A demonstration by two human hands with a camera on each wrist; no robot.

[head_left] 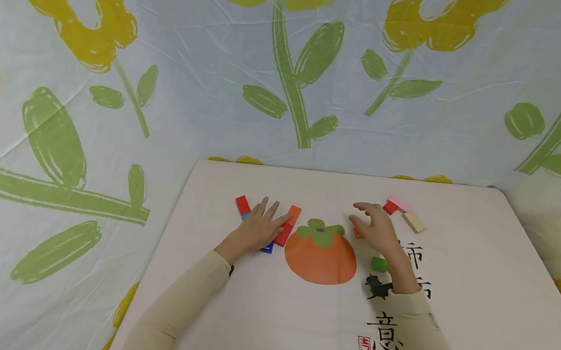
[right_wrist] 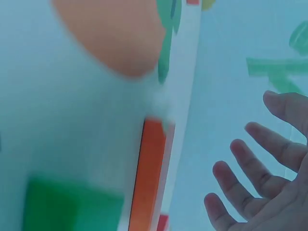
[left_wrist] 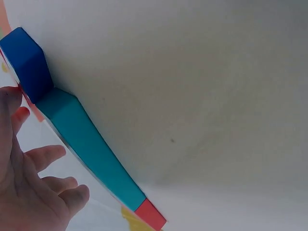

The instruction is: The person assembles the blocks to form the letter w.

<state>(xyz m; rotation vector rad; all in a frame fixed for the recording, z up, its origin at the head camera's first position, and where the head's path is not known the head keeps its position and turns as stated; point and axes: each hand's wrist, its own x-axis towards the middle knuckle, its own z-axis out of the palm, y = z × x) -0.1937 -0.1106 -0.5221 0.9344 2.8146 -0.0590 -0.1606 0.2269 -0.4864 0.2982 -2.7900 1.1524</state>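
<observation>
My left hand (head_left: pixel 257 230) lies over a V of blocks, its fingers spread. One arm of the V has a red block (head_left: pixel 242 202), a light blue block (left_wrist: pixel 96 149) and a dark blue block (head_left: pixel 267 248). The other has an orange block (head_left: pixel 295 213) and a second red block (head_left: pixel 283 235), with left fingertips at them; whether they press cannot be told. My right hand (head_left: pixel 376 230) hovers with loosely bent, parted fingers and nothing between them. Partly hidden near it is another orange block (right_wrist: pixel 148 173); a green block (head_left: pixel 379 264) sits near its wrist.
At the back right lie a pink block (head_left: pixel 399 203), a small red block (head_left: pixel 390 207) and a plain wooden block (head_left: pixel 413 222). The pale table mat (head_left: pixel 235 310) carries a printed persimmon (head_left: pixel 321 264) and dark characters. Flowered cloth (head_left: pixel 194 86) hangs behind the table.
</observation>
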